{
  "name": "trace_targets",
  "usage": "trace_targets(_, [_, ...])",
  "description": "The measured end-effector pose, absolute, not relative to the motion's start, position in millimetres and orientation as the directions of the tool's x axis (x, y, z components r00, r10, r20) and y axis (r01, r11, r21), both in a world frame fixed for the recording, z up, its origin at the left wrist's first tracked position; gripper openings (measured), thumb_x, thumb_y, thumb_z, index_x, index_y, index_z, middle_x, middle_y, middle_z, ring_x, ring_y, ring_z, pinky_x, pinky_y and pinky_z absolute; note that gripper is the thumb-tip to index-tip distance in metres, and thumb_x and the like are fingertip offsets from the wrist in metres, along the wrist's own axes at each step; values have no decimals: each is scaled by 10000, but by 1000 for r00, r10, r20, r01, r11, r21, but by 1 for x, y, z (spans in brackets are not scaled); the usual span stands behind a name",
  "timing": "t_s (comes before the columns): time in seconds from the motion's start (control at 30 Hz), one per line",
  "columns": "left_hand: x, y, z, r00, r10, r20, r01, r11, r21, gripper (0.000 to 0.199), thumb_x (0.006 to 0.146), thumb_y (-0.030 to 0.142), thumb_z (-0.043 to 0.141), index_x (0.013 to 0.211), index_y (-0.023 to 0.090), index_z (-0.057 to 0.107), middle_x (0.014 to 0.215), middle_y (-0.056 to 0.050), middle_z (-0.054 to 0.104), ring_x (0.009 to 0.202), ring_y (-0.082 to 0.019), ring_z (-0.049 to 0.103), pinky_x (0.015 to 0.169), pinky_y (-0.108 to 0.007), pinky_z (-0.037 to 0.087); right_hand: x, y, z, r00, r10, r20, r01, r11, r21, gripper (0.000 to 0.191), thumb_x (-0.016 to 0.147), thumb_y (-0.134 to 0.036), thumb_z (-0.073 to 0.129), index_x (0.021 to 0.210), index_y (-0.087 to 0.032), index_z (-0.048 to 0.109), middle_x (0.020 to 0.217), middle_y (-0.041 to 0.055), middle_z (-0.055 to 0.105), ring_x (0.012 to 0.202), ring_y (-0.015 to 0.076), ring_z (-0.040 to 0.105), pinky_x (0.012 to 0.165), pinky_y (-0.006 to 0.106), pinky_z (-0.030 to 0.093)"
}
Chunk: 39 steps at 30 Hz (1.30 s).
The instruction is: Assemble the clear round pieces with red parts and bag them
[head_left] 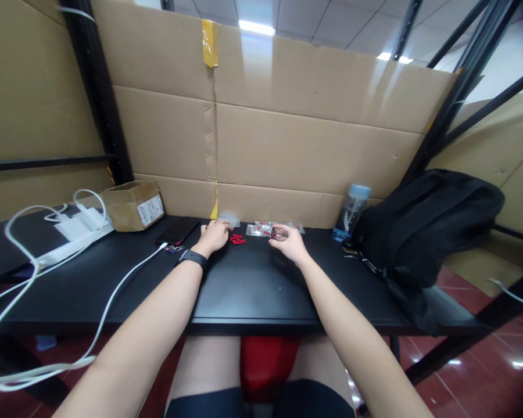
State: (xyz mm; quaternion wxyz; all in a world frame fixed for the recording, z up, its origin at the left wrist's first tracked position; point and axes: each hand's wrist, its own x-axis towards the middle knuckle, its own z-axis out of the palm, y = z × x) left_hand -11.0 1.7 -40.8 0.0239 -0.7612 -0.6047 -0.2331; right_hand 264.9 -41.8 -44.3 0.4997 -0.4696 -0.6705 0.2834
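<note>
Left hand (217,235) loosely curled beside red pieces (237,239); right hand (291,245) half-open at clear packets (258,229). Grip contents: cannot tell.

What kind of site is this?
Probably a makeshift workstation, perhaps in a workshop or warehouse: cardboard panels on a black metal frame, around a black desk with a power strip.

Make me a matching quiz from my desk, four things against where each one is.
1. Cardboard box
2. Wristwatch
3. Red pieces
4. Water bottle

A. Between the left hand and right hand
B. Against the black backpack
C. Beside the white power strip
D. Around the left wrist

Pairs: 1-C, 2-D, 3-A, 4-B
</note>
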Motion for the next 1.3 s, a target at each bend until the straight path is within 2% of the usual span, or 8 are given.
trace_targets(0.27, [-12, 13, -54, 187, 935, 301, 963, -235, 130, 571, 817, 142, 448, 1343, 265, 633, 1495, -59, 532, 1361, -306, 431, 1030, -506, 363, 267, -39, -45, -54, 897, 439, 379, 426, -822, 533, 690, -189, 782, 1210, -220, 671, 1084, 73, 750, 860, 208, 744, 858, 348, 589])
trace_targets(0.47, [-16, 12, -53, 173, 941, 291, 965, -221, 142, 551, 792, 135, 454, 1265, 294, 687, 1462, -33, 568, 1365, -299, 447, 1050, -492, 362, 267, -42, -42, -79, 891, 447, 376, 442, -815, 508, 686, -190, 786, 1183, -219, 685, 1040, 61, 759, 844, 204, 744, 842, 336, 587])
trace_targets(0.63, [-15, 9, -50, 163, 951, 264, 968, -206, 142, 641, 781, 109, 435, 1371, 296, 605, 1498, -45, 529, 1387, -294, 432, 1026, -501, 388, 268, -42, -42, -79, 894, 441, 354, 439, -826, 516, 672, -209, 795, 1178, -215, 691, 1049, 66, 754, 823, 201, 742, 823, 334, 589])
trace_targets(0.87, [-17, 4, -36, 127, 920, 372, 961, -206, 183, 631, 810, 88, 414, 1377, 297, 598, 1496, -32, 532, 1387, -278, 438, 1035, -476, 398, 272, -43, -39, -57, 902, 428, 342, 420, -840, 516, 674, -207, 794, 1178, -211, 685, 1045, 69, 753, 824, 194, 734, 817, 334, 590])
trace_targets(0.97, [-8, -9, -23, 183, 864, 469, 946, -285, 155, 636, 821, 73, 407, 1396, 285, 578, 1506, -29, 519, 1368, -259, 469, 1063, -449, 394, 275, -43, -36, -36, 900, 435, 329, 421, -845, 520, 681, -216, 796, 1186, -193, 676, 1055, 86, 749, 830, 194, 730, 813, 332, 591])
trace_targets(1.07, [15, -31, -13, 340, 783, 521, 876, -465, 127, 605, 849, 85, 408, 1414, 230, 566, 1502, -54, 515, 1327, -240, 517, 1100, -399, 401, 281, -43, -34, -1, 886, 464, 335, 438, -834, 535, 684, -226, 794, 1202, -174, 669, 1075, 104, 744, 842, 199, 728, 836, 347, 588])
trace_targets(1.17, [44, -50, -13, 557, 680, 477, 728, -676, 114, 468, 912, 128, 391, 1270, 204, 683, 1340, -60, 650, 1208, -208, 608, 1112, -341, 419, 289, -42, -31, 27, 876, 482, 366, 440, -820, 538, 684, -228, 791, 1206, -183, 667, 1085, 97, 744, 865, 203, 730, 863, 355, 585])
trace_targets(1.3, [70, -60, -26, 699, 620, 356, 621, -773, 127, 405, 923, 126, 398, 1128, 215, 736, 1153, -57, 737, 1087, -200, 670, 1027, -313, 486, 300, -41, -28, 27, 876, 482, 417, 429, -802, 526, 699, -212, 764, 1215, -193, 663, 1080, 87, 741, 853, 199, 733, 844, 345, 591])
